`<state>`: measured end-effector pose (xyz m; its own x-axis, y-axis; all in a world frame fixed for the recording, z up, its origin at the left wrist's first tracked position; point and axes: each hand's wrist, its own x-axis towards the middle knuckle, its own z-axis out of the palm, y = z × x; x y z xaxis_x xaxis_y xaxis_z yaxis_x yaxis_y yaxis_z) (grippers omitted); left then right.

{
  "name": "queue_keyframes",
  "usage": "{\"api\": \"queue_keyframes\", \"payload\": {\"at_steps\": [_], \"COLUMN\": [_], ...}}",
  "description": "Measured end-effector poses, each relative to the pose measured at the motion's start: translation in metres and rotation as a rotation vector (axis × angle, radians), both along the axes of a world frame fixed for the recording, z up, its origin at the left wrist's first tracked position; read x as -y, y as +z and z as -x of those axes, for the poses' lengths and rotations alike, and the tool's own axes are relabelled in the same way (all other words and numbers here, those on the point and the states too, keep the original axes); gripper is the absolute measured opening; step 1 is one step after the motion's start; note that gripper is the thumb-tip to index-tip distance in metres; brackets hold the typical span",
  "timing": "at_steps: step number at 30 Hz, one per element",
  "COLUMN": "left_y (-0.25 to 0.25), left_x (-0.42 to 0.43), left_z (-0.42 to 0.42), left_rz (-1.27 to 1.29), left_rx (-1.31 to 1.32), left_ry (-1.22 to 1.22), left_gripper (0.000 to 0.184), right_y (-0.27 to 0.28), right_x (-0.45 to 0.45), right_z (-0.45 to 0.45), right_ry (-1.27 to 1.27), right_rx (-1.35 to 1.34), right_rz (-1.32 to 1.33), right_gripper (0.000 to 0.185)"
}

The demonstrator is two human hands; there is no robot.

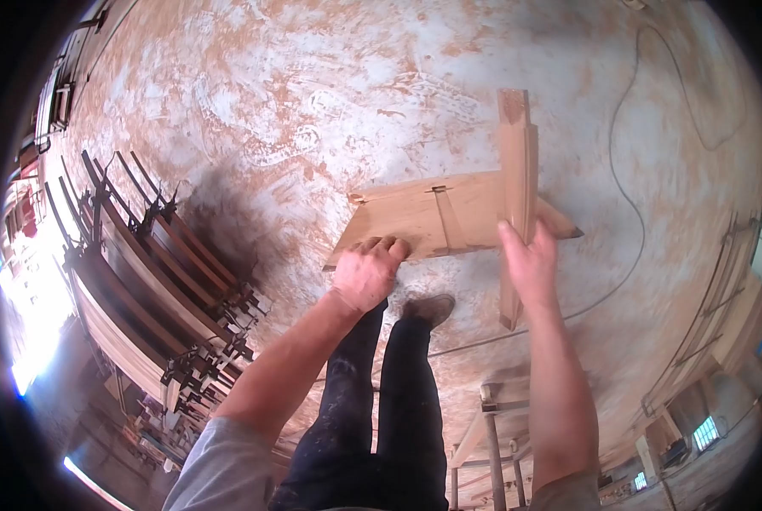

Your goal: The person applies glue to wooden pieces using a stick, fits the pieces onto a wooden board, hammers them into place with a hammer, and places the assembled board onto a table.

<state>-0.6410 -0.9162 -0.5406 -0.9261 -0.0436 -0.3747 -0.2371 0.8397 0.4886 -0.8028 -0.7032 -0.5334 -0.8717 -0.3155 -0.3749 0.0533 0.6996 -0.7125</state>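
A flat light-brown wooden panel (406, 217) is held above the floor in front of my legs, with a narrow cross strip and a small dark notch near its middle. My left hand (368, 271) grips the panel's near edge toward its left end, fingers curled over the top. A long wooden rail (517, 170) stands crosswise at the panel's right end. My right hand (531, 255) is wrapped round the rail's near part, the thumb on top; some of its fingers are hidden behind the wood.
Dusty, stained floor (313, 111) lies beneath. Stacked wooden frames (142, 289) stand at the left. A cable (632, 200) curves across the floor on the right. A wooden stand (496, 426) is at the near right, and long boards (704, 315) lie far right.
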Motion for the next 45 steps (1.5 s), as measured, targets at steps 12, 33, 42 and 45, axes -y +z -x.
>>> {"api": "queue_keyframes", "payload": {"at_steps": [12, 33, 42, 45], "left_y": [-0.008, -0.012, 0.006, 0.060], "left_x": [0.002, -0.001, -0.011, -0.019], "left_z": [-0.003, -0.008, -0.003, 0.009], "left_rz": [0.010, 0.155, 0.221, 0.138], "left_rx": [-0.047, 0.028, -0.014, -0.054], "left_ry": [-0.024, -0.059, 0.015, 0.002], "left_gripper": [0.026, 0.018, 0.040, 0.064], "right_y": [0.014, 0.080, 0.113, 0.136], "right_x": [0.008, -0.024, -0.073, -0.064], "right_z": [0.009, -0.012, -0.072, -0.081], "right_ry": [-0.020, -0.380, -0.495, -0.572], "right_rx": [0.094, 0.279, 0.340, 0.468], "right_rz": [-0.064, 0.261, 0.350, 0.377], "right_gripper": [0.031, 0.017, 0.010, 0.016]}}
